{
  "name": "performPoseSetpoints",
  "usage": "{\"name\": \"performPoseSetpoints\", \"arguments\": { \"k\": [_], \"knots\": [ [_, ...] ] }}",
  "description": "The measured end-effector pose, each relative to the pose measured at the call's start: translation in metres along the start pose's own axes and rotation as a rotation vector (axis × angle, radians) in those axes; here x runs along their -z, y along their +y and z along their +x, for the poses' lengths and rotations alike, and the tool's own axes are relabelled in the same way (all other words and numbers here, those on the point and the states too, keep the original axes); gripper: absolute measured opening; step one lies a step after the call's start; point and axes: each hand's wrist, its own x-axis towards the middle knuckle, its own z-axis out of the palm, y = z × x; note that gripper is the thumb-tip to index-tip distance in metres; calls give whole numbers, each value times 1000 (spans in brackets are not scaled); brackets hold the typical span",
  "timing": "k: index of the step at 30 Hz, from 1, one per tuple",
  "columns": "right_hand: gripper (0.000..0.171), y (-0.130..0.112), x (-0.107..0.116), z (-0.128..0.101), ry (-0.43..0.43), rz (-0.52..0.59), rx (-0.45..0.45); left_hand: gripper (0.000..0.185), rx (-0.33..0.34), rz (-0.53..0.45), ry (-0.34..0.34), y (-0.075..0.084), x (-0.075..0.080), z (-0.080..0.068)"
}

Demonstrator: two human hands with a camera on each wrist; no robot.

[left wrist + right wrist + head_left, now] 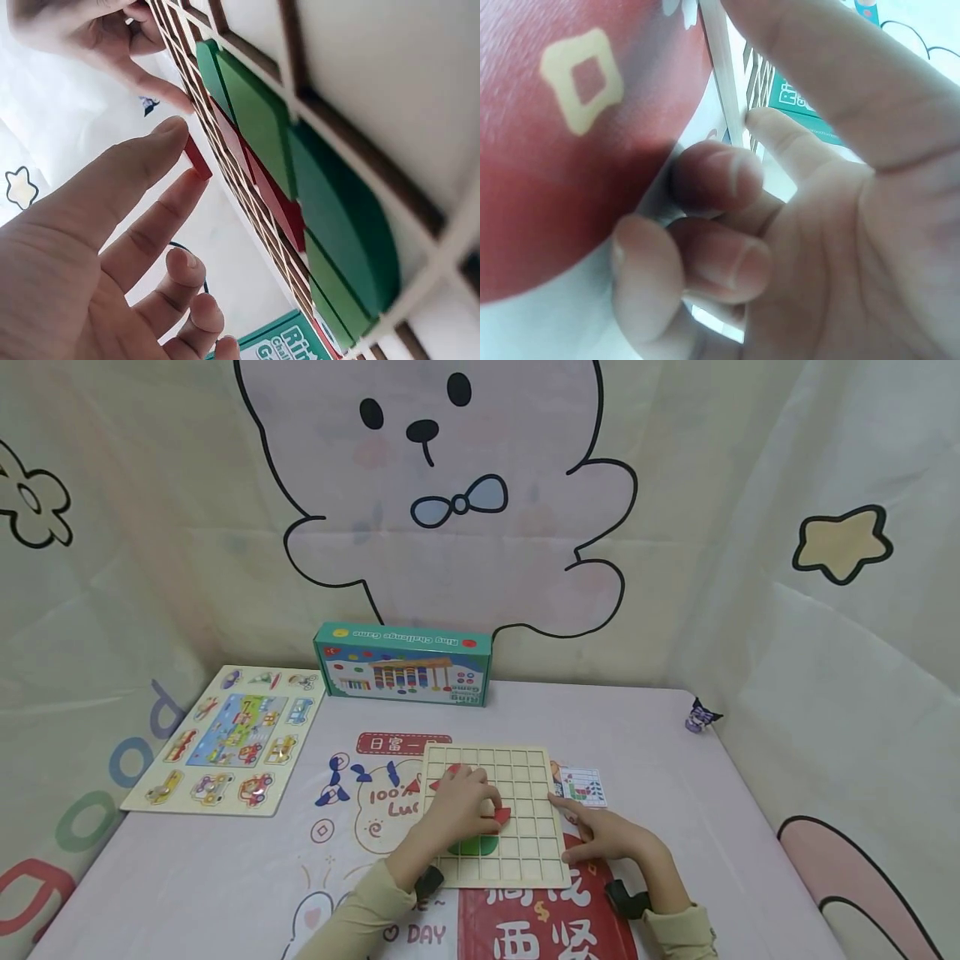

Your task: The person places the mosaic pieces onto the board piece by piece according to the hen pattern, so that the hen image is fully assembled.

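Because the left hand (461, 802), at lower centre of the head view, pinches the small red piece (501, 815) only between thumb and fingertips above the wooden grid board (491, 814), the piece could, I judge, tip or catch on a divider rather than seat in its cell beside the green piece (474, 846) below. Further right, the right hand (611, 839) rests with straight fingers against the board's right edge; if it lifts, the board might slide.

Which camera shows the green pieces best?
The left wrist view: the green pieces fill it, lying in the wooden grid board. The head view shows only a green sliver below the left hand. The right wrist view shows none.
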Motion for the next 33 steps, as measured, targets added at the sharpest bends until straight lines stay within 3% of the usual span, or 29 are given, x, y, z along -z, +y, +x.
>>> {"name": "performPoseSetpoints", "arguments": {
  "k": [7, 33],
  "knots": [
    [87, 1, 0, 1, -5, -11, 22, 22, 3, 35, -34, 6, -6, 2],
    [87, 1, 1, 0, -18, 16, 34, 23, 22, 56, -51, 11, -8, 4]
  ]
}}
